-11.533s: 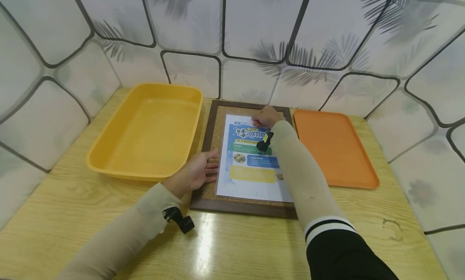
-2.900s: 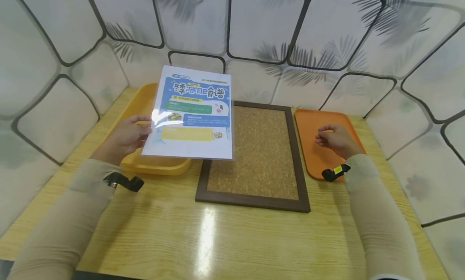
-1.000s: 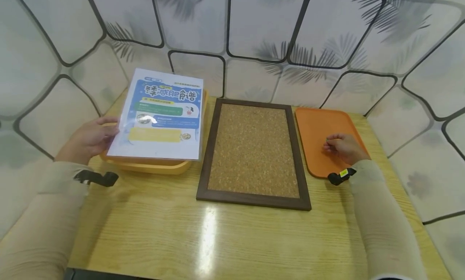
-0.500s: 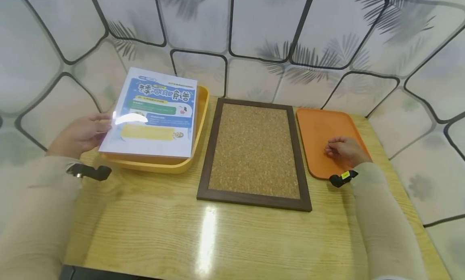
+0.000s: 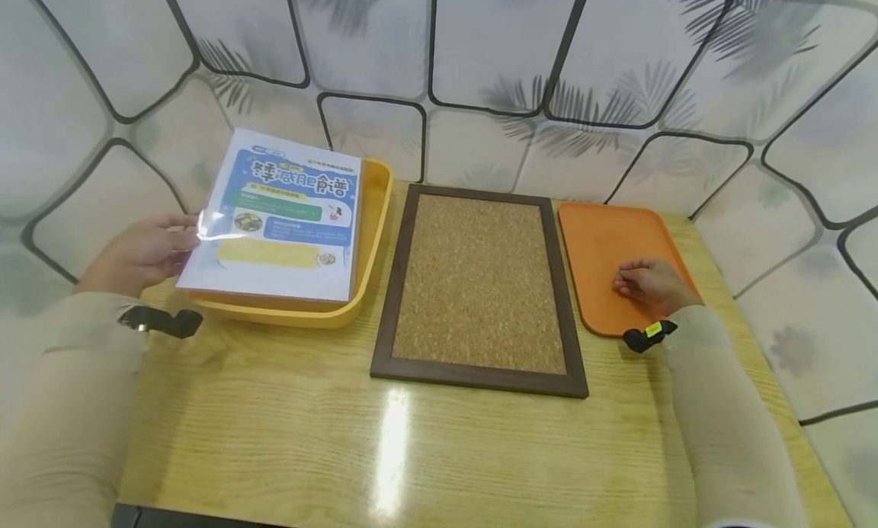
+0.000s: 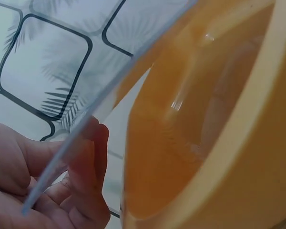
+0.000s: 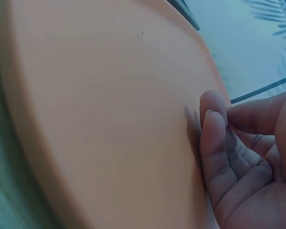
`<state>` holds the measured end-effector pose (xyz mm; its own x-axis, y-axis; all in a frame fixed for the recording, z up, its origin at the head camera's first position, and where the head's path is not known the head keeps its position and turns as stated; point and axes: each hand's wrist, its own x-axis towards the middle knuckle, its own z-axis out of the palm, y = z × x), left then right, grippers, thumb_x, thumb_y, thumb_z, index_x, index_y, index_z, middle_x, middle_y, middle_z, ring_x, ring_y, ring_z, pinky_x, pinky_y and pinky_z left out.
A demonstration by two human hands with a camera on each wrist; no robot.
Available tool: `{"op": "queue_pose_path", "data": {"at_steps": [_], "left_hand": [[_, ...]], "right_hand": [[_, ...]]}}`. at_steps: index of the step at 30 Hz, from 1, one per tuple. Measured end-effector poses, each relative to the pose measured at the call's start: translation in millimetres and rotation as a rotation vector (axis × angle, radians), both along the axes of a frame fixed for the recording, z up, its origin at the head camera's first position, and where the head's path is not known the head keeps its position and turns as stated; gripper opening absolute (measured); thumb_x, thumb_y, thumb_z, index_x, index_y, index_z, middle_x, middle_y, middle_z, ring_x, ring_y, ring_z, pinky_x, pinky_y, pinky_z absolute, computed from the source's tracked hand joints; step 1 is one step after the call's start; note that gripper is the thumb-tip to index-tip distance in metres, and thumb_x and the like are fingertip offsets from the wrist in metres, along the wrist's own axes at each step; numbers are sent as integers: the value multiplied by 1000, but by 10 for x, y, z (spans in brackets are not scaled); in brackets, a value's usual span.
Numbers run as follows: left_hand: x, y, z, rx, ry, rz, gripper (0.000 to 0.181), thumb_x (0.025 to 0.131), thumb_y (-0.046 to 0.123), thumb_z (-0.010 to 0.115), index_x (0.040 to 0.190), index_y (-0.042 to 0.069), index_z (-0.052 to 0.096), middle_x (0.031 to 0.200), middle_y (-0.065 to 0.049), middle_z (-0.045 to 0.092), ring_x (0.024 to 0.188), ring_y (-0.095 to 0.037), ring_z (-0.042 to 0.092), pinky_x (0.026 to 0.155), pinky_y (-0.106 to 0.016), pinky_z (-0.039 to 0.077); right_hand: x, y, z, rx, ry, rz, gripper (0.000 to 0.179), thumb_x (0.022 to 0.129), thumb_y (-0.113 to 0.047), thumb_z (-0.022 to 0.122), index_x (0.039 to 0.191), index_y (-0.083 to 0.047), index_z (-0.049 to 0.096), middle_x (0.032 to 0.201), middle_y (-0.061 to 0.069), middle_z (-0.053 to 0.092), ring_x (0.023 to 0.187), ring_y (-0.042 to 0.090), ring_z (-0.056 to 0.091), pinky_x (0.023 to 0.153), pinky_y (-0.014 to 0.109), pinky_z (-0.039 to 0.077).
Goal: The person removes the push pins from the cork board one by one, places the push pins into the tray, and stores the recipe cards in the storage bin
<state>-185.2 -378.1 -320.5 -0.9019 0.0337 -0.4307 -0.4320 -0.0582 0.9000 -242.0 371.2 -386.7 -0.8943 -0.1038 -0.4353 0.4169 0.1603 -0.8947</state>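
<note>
My left hand (image 5: pixel 147 254) pinches the left edge of a laminated poster (image 5: pixel 281 223), blue and white with Chinese lettering. The sheet is held tilted above the yellow tub (image 5: pixel 373 231); in the left wrist view it shows nearly edge-on, between thumb and fingers, with the tub's inside (image 6: pixel 152 162) beneath. My right hand (image 5: pixel 652 284) is over the orange tray (image 5: pixel 604 231), thumb and fingertips pressed together. A tiny green spot (image 5: pixel 620 272) shows at those fingertips in the head view; the right wrist view hides what is pinched.
Between tub and tray lies a cork board (image 5: pixel 480 284) with a dark brown frame, flat on the wooden table (image 5: pixel 288 406). A patterned wall covering (image 5: pixel 494 56) closes off the back and both sides. Black cameras are strapped at each wrist.
The poster, earlier flat on the cork board, is lifted off by my left hand and carried left over the tub, lately lower. My right hand has gone from the board's top to the orange tray.
</note>
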Motion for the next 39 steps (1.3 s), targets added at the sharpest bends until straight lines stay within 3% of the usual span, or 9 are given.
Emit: {"op": "queue_pose_path", "data": {"at_steps": [6, 11, 22, 28, 32, 39], "left_hand": [[-37, 24, -37, -95, -6, -21, 29, 97, 1, 54, 96, 30, 59, 82, 10, 63, 78, -8, 59, 70, -25, 51], [-51, 39, -39, -79, -12, -48, 33, 97, 0, 54, 87, 31, 63, 81, 7, 64, 76, -9, 60, 68, -26, 51], [-121, -11, -24, -115, -56, -149, 33, 96, 1, 56, 85, 32, 63, 83, 8, 65, 78, -10, 61, 71, -25, 50], [-164, -44, -20, -170, -70, -220, 21, 98, 7, 56, 106, 26, 53, 89, 9, 63, 84, -8, 61, 78, -26, 51], [-192, -45, -23, -248, -59, -264, 24, 100, 10, 53, 119, 21, 43, 91, 12, 62, 87, -6, 59, 81, -26, 50], [-195, -32, -12, -308, -65, -289, 35, 102, 13, 47, 136, 11, 36, 91, 14, 61, 88, -7, 58, 81, -28, 50]], "right_hand": [[-10, 16, -11, -16, -14, 2, 15, 102, -2, 40, 116, 3, 42, 81, 0, 66, 76, 9, 66, 71, 21, 54], [-4, 20, -4, -40, -17, -2, 13, 102, -2, 40, 114, 2, 44, 81, 1, 67, 76, 10, 67, 71, 22, 54], [-7, 8, 20, 0, -13, 18, 22, 103, -5, 41, 123, 5, 41, 84, 0, 66, 79, 9, 67, 74, 22, 54], [-22, 18, 7, 12, -19, 31, 21, 103, -6, 40, 123, 4, 41, 85, -1, 66, 79, 8, 66, 75, 22, 54], [-29, 31, 5, 17, -20, 39, 21, 103, -5, 40, 122, 4, 41, 85, -1, 66, 80, 8, 66, 75, 22, 54], [-45, 40, -16, -2, -27, 31, 17, 103, -4, 41, 118, 2, 44, 85, 0, 66, 79, 9, 67, 74, 22, 54]]}}
